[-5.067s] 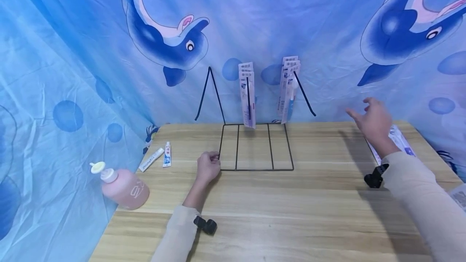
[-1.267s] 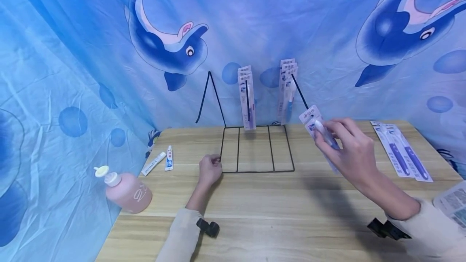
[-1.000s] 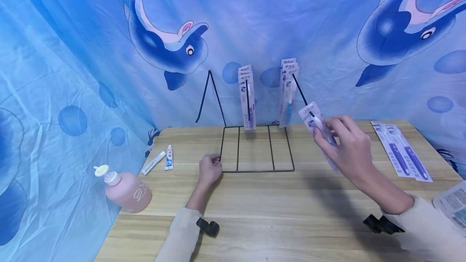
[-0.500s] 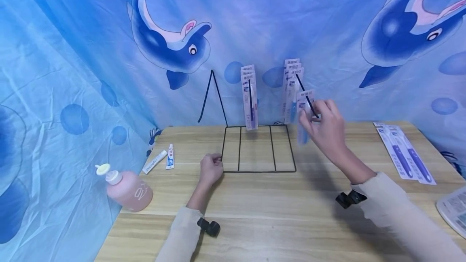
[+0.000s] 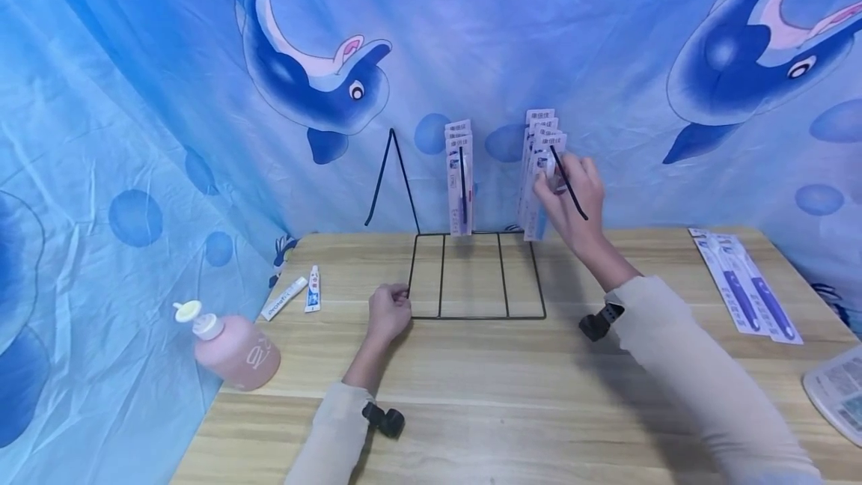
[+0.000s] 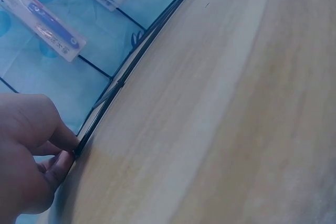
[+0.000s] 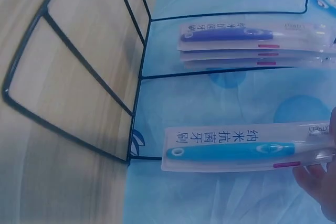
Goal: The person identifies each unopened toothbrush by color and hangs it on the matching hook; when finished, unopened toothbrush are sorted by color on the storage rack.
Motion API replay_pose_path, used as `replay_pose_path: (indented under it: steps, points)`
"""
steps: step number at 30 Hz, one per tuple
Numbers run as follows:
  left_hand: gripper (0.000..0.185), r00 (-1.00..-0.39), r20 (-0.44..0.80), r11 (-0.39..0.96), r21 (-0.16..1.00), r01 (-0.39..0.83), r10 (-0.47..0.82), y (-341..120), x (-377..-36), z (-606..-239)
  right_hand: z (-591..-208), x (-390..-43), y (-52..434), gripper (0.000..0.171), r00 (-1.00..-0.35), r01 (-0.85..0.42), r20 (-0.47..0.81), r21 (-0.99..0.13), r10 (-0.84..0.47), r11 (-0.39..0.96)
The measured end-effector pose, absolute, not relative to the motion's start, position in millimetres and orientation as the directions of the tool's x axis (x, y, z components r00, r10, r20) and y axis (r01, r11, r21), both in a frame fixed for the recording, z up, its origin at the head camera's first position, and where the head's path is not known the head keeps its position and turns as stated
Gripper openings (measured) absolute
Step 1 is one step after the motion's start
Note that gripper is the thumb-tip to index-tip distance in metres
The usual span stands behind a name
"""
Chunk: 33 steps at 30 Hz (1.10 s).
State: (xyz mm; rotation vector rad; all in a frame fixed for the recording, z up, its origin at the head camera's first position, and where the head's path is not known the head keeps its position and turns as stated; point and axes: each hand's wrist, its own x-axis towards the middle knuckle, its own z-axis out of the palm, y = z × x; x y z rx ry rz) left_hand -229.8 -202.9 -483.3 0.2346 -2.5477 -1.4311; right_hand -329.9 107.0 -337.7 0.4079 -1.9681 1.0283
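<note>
Hands on rack and toothbrush pack

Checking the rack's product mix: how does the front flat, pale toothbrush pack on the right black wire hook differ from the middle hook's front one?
Handle colour: the right-hook flat, pale toothbrush pack shows light blue; the middle-hook flat, pale toothbrush pack shows purple.
Contact: the right hand pinches the right-hook pack; no hand touches the middle-hook pack.
Shared: narrow shape, printed characters, small reddish mark.
</note>
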Motion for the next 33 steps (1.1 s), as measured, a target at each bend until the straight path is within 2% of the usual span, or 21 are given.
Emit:
replay_pose_path:
  steps: [13, 24, 27, 33]
  points:
    - [0.033, -0.966, 0.107, 0.511, 0.859, -0.029, -0.235, -204, -229, -485, -338, -345, 106, 0.019, -0.626, -0.575, 0.774, -0.544, 0.099, 0.611]
    - [0.037, -0.966, 0.095, 0.52, 0.853, -0.047, -0.242, -203, -230, -484, -342, -346, 109, 0.023, -0.587, -0.62, 0.805, -0.511, 0.08, 0.596]
    - [0.038, -0.965, 0.1, 0.529, 0.848, -0.046, -0.245, -203, -230, -484, -343, -345, 113, 0.027, -0.6, -0.616, 0.799, -0.502, 0.052, 0.607]
    - [0.037, -0.964, 0.102, 0.527, 0.849, -0.044, -0.244, -202, -231, -486, -346, -338, 137, 0.036, -0.666, -0.585, 0.746, -0.532, 0.012, 0.612]
